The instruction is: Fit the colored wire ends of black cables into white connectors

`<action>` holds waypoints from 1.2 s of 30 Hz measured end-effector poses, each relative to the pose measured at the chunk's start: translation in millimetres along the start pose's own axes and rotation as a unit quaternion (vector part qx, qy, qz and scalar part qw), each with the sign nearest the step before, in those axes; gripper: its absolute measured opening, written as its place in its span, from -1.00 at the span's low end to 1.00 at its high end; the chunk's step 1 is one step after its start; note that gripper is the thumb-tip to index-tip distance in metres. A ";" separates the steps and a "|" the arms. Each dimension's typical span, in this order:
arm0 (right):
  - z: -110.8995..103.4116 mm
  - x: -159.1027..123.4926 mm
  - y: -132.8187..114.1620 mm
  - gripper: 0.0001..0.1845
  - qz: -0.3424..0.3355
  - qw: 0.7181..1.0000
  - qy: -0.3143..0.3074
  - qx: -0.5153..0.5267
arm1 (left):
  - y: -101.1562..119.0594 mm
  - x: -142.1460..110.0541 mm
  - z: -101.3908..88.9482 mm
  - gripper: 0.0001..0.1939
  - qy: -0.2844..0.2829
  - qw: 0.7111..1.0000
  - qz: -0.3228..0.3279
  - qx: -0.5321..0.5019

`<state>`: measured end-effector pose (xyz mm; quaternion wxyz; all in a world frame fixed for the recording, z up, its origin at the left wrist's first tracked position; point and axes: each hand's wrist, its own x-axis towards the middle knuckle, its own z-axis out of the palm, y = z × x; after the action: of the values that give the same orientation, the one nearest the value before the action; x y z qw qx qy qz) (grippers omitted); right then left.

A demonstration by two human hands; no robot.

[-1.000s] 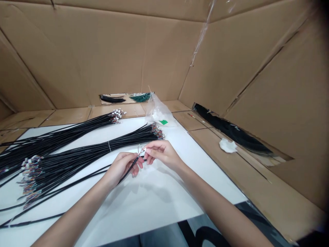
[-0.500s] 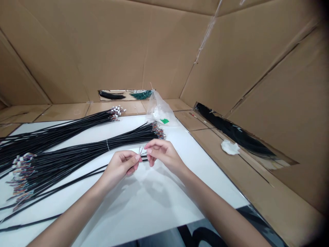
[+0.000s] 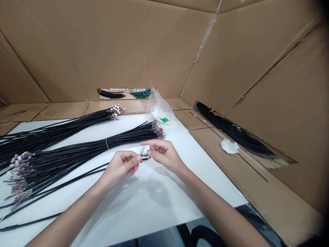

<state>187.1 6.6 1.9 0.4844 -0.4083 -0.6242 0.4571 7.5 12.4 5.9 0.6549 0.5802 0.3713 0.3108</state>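
Note:
My left hand [image 3: 120, 167] is curled around a thin black cable [image 3: 102, 168], which runs out to the lower left. My right hand [image 3: 163, 154] pinches the cable's end [image 3: 146, 157] from the right, where fine bare wires [image 3: 142, 151] stick up between my hands. Two long bundles of black cables lie on a white board [image 3: 144, 195]. The nearer black cable bundle [image 3: 77, 147] is tied with a white band, and its multicoloured connector ends [image 3: 20, 175] spread at the left. The farther black cable bundle [image 3: 64, 128] ends in white connectors [image 3: 115, 111].
A clear plastic bag [image 3: 159, 111] with a green label stands at the board's far edge. Cardboard lines the floor and walls [image 3: 102, 51]. Further black cable bundles [image 3: 232, 132] and a green bundle [image 3: 140, 93] lie beyond the board, with a white crumpled tissue [image 3: 229, 146] to the right.
My hands have turned the cable end from a diagonal to a nearly level line. My right hand's fingers have opened a little, and the whole view has shifted slightly.

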 end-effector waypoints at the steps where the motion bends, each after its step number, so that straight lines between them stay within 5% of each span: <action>1: -0.1 0.0 -0.1 -0.76 0.003 1.000 0.002 -0.001 | 0.2 0.0 -0.1 -0.54 -0.001 1.000 -0.001 -0.001; 22: 0.6 0.6 -1.6 -0.83 0.016 0.999 0.037 0.000 | -2.7 0.1 0.5 -0.54 0.023 1.000 0.016 -0.008; 36: 0.9 -0.2 1.3 -0.90 0.005 0.999 0.043 -0.011 | -11.2 -6.6 5.7 -0.86 0.040 0.993 0.103 0.031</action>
<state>186.3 6.5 0.5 0.5041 -0.4362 -0.6054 0.4347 8.5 2.4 -4.1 0.5859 0.6227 0.3446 0.3876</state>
